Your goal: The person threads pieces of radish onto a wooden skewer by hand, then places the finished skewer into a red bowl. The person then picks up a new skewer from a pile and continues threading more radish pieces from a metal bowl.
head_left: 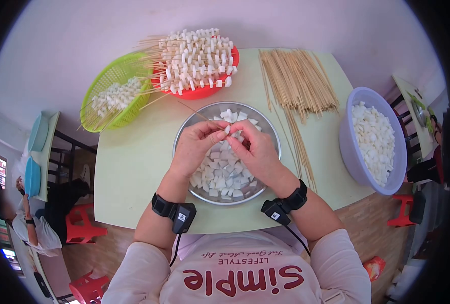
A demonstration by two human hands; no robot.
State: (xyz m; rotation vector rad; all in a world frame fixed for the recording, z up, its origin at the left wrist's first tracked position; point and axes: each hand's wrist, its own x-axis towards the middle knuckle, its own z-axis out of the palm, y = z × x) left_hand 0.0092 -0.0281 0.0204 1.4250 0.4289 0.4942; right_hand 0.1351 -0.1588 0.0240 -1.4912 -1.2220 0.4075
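Over a round metal bowl [176, 147] of cut white chunks [220, 169], my two hands meet at the fingertips. My left hand [197, 147] pinches a thin bamboo skewer [192, 110], which sticks out up and to the left. Between the fingertips shows a small white chunk [227, 129], gripped by my right hand [258, 152] at the skewer's end. The fingers partly hide where chunk and skewer meet.
Filled skewers [197, 61] are piled on a red basket [199, 93]; more lie in a green basket [94, 86]. Bare bamboo skewers [298, 81] lie at the back right. A purple basin [346, 134] holds white chunks. A person [35, 228] sits at far left.
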